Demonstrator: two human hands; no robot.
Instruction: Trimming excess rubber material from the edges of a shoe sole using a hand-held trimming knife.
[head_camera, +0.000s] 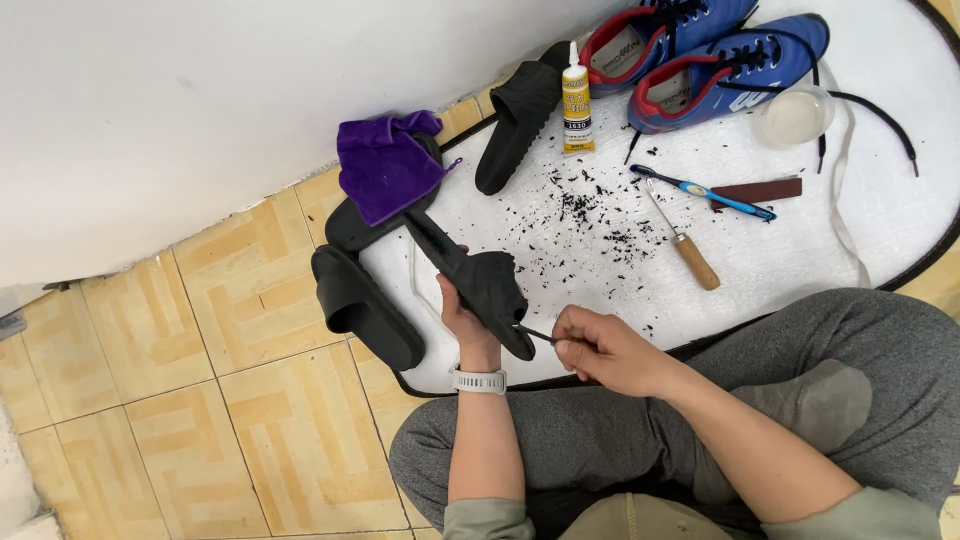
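Left hand (468, 315) grips the black slipper (480, 285), right hand (600, 348) pinches a thin tool (535, 334) at its edge — a slip could jab the near left fingers.

**Open mat in the middle, clutter along the far edge**

Around the wooden-handled tool (685, 245) the white mat (800, 260) lies mostly bare, strewn only with black shavings (600, 225) (flat, no hindrance). Just beyond the tool lie a blue toothbrush (715, 193) and a brown strip (760, 189). Farther off, the glue tube (576, 100), blue shoes (700, 50) and a clear cup (795, 116) crowd the edge.
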